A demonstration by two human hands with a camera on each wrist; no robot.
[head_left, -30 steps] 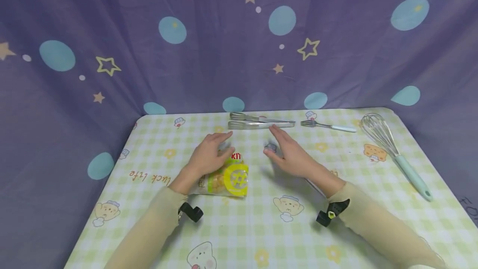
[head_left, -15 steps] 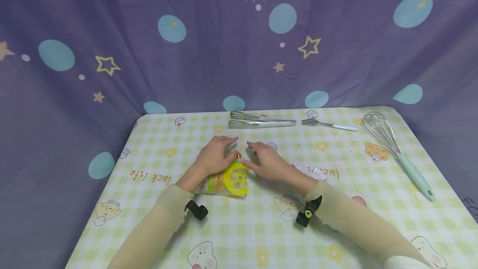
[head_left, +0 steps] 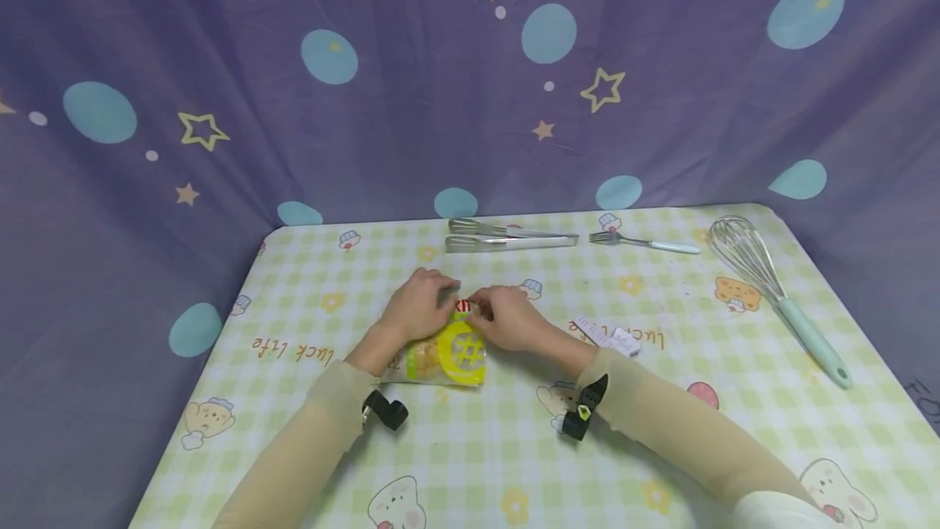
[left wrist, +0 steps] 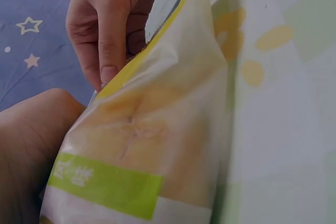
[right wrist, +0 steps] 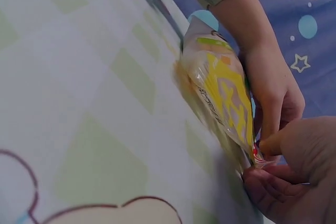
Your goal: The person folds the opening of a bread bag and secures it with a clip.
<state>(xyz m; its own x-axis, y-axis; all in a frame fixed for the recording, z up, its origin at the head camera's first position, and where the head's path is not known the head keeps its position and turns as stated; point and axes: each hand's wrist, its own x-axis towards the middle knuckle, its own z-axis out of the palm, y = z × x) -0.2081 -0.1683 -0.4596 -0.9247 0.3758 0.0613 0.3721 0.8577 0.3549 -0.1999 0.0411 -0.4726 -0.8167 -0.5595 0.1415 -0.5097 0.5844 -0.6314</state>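
Observation:
A clear plastic bread bag (head_left: 429,360) with yellow and green print lies on the checked tablecloth. My left hand (head_left: 420,307) pinches its far edge near the red lettering. Right beside it, my right hand (head_left: 512,319) pinches the same edge between thumb and curled fingers. In the right wrist view, the fingertips of my right hand (right wrist: 294,174) and left hand (right wrist: 273,85) meet at the bag's (right wrist: 226,93) end. Pale bread-like contents show through the film of the bag (left wrist: 142,135) in the left wrist view.
Metal tongs (head_left: 510,242) lie by the table's (head_left: 294,431) far edge, with a pale-handled fork (head_left: 646,243) to their right. A whisk (head_left: 780,300) with a mint handle lies at the right. Right of my hands is a small white and lilac object (head_left: 608,337). Curtains hang behind.
My right hand has moved left to the bag and now pinches its edge. My left hand has shifted slightly right, closing its fingers on the bag.

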